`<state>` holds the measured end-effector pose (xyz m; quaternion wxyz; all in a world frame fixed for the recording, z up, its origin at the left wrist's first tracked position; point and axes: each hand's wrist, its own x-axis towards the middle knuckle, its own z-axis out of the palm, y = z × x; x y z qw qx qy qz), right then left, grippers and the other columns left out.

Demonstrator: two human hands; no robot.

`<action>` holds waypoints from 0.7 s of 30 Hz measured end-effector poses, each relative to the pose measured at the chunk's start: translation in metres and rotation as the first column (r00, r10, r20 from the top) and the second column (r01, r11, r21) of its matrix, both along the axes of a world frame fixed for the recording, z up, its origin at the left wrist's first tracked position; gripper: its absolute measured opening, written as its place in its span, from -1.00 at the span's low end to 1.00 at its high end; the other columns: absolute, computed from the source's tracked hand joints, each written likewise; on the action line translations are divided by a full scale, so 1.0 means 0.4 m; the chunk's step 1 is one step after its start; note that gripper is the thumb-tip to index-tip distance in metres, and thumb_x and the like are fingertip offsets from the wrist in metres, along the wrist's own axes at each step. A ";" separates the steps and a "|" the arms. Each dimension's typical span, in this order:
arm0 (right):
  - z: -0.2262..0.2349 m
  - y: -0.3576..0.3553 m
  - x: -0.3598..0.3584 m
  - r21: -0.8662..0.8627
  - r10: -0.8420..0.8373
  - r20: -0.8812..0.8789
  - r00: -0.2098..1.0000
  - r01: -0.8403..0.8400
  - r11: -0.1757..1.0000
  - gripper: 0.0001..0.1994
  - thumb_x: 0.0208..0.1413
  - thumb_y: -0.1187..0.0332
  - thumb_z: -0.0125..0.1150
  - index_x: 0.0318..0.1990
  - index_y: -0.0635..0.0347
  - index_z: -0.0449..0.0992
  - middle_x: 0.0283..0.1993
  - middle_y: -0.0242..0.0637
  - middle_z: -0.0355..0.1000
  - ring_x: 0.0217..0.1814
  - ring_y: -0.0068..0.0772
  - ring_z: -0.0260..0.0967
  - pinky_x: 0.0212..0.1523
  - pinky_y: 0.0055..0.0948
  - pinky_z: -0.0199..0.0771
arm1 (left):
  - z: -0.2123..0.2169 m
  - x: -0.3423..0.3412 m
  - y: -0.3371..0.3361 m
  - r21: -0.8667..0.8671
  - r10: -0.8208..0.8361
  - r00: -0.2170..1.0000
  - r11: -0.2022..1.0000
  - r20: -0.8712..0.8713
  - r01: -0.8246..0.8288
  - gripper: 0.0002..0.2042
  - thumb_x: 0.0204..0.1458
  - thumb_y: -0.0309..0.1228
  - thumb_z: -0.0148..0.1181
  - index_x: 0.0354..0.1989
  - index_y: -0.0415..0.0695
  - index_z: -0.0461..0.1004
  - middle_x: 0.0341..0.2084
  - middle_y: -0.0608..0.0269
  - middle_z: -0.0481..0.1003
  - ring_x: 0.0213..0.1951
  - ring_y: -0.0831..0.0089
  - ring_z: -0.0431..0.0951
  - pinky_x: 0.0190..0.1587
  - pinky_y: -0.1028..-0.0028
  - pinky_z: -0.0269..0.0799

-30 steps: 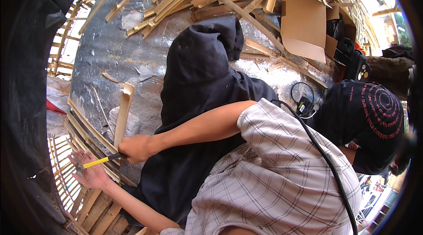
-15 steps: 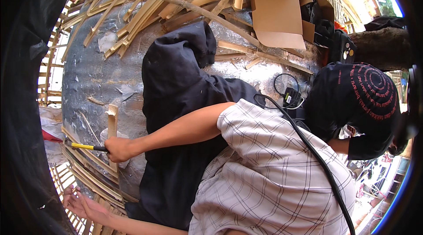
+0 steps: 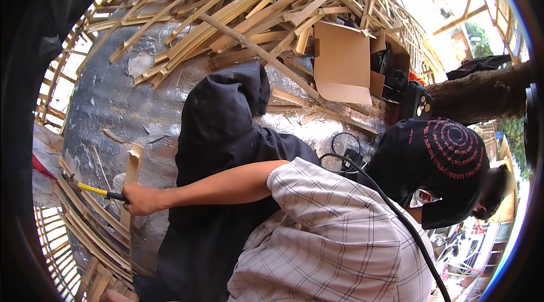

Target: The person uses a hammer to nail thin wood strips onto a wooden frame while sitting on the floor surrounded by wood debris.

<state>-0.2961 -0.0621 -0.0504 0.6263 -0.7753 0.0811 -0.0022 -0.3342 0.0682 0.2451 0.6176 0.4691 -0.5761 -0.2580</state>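
My right hand is closed round the black grip of a hammer with a yellow shaft. The dark hammer head lies over the ends of several long, thin bamboo strips at the left. Right behind my fist stands a split bamboo piece, partly hidden by the hand. A whitish rounded thing beside it is mostly covered. Of my left hand only a sliver of skin shows at the lower edge, its fingers out of sight. My plaid sleeve and dark trousers fill the middle.
A large heap of bamboo strips lies at the back on silvery sheeting. An open cardboard box stands beside it. To the right, a person in a black shirt bends over. A black cable runs across my shirt.
The view has shifted, so more of the bamboo heap shows. My left hand, earlier visible with fingers spread, has dropped almost out of the picture. The right hand keeps its hold on the hammer.
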 end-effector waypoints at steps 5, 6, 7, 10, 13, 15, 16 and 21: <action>-0.009 -0.017 -0.015 -0.016 0.041 -0.047 0.998 -0.042 0.999 -0.75 0.02 0.38 0.19 -0.40 0.52 0.53 -0.42 0.26 0.49 -0.30 0.24 0.54 -0.26 -0.02 0.53 | -0.020 0.073 -0.101 -0.203 -0.517 0.854 0.831 0.061 0.517 -0.86 0.06 -0.30 0.25 -0.45 -0.07 0.57 -0.54 0.41 0.52 -0.57 0.52 0.50 -0.45 0.34 0.41; 0.000 -0.012 -0.008 -0.038 0.074 -0.066 0.995 -0.077 0.996 -0.74 0.03 0.37 0.19 -0.39 0.52 0.53 -0.42 0.26 0.49 -0.30 0.24 0.54 -0.26 -0.02 0.53 | -0.020 0.092 -0.099 -0.219 -0.660 0.749 0.722 0.065 0.656 -0.87 0.04 -0.31 0.25 -0.45 -0.06 0.59 -0.57 0.41 0.53 -0.59 0.54 0.49 -0.43 0.36 0.44; -0.004 -0.020 -0.016 -0.036 0.056 -0.080 0.995 -0.059 0.998 -0.73 0.05 0.35 0.20 -0.38 0.52 0.53 -0.42 0.26 0.49 -0.30 0.24 0.54 -0.25 -0.02 0.52 | -0.034 0.071 -0.071 -0.234 -0.564 0.819 0.814 -0.105 0.531 -0.86 0.01 -0.32 0.23 -0.52 -0.03 0.61 -0.65 0.39 0.50 -0.63 0.59 0.46 -0.41 0.41 0.46; 0.008 -0.017 -0.027 -0.043 0.046 -0.100 0.994 -0.051 0.998 -0.70 0.09 0.32 0.20 -0.35 0.52 0.53 -0.40 0.26 0.49 -0.29 0.24 0.53 -0.24 -0.01 0.51 | -0.033 0.058 -0.035 -0.243 -0.383 0.922 0.902 -0.064 0.358 -0.78 -0.01 -0.28 0.21 -0.66 -0.03 0.55 -0.73 0.40 0.45 -0.65 0.62 0.45 -0.42 0.44 0.46; 0.014 -0.014 -0.025 -0.051 0.089 -0.108 0.990 -0.094 0.994 -0.69 0.11 0.30 0.19 -0.34 0.52 0.53 -0.39 0.26 0.49 -0.28 0.23 0.53 -0.24 -0.01 0.50 | -0.033 0.074 -0.045 -0.292 -0.504 0.862 0.832 -0.043 0.472 -0.84 -0.09 -0.33 0.19 -0.66 -0.01 0.56 -0.75 0.41 0.40 -0.70 0.64 0.35 -0.45 0.47 0.42; 0.014 -0.018 -0.027 -0.056 0.102 -0.119 0.988 -0.109 0.992 -0.69 0.12 0.31 0.18 -0.33 0.52 0.53 -0.39 0.26 0.49 -0.27 0.22 0.53 -0.24 -0.02 0.49 | -0.037 0.075 -0.049 -0.329 -0.528 0.848 0.810 -0.050 0.485 -0.87 -0.11 -0.36 0.18 -0.65 -0.01 0.56 -0.76 0.40 0.39 -0.72 0.64 0.32 -0.46 0.48 0.41; 0.011 -0.017 -0.030 -0.051 0.099 -0.111 0.989 -0.105 0.993 -0.69 0.12 0.31 0.18 -0.33 0.52 0.53 -0.39 0.26 0.49 -0.28 0.21 0.53 -0.24 -0.02 0.49 | -0.039 0.080 -0.055 -0.345 -0.543 0.839 0.796 -0.042 0.498 -0.87 -0.11 -0.37 0.17 -0.64 -0.01 0.56 -0.76 0.40 0.38 -0.73 0.64 0.30 -0.47 0.48 0.40; -0.028 -0.004 -0.022 -0.055 0.095 -0.093 0.991 -0.100 0.993 -0.68 0.12 0.29 0.18 -0.34 0.51 0.53 -0.40 0.26 0.48 -0.30 0.21 0.52 -0.25 -0.03 0.48 | -0.048 0.055 -0.066 -0.409 -0.463 0.882 0.824 -0.086 0.392 -0.89 -0.14 -0.50 0.13 -0.61 -0.04 0.56 -0.77 0.39 0.36 -0.74 0.64 0.25 -0.53 0.53 0.35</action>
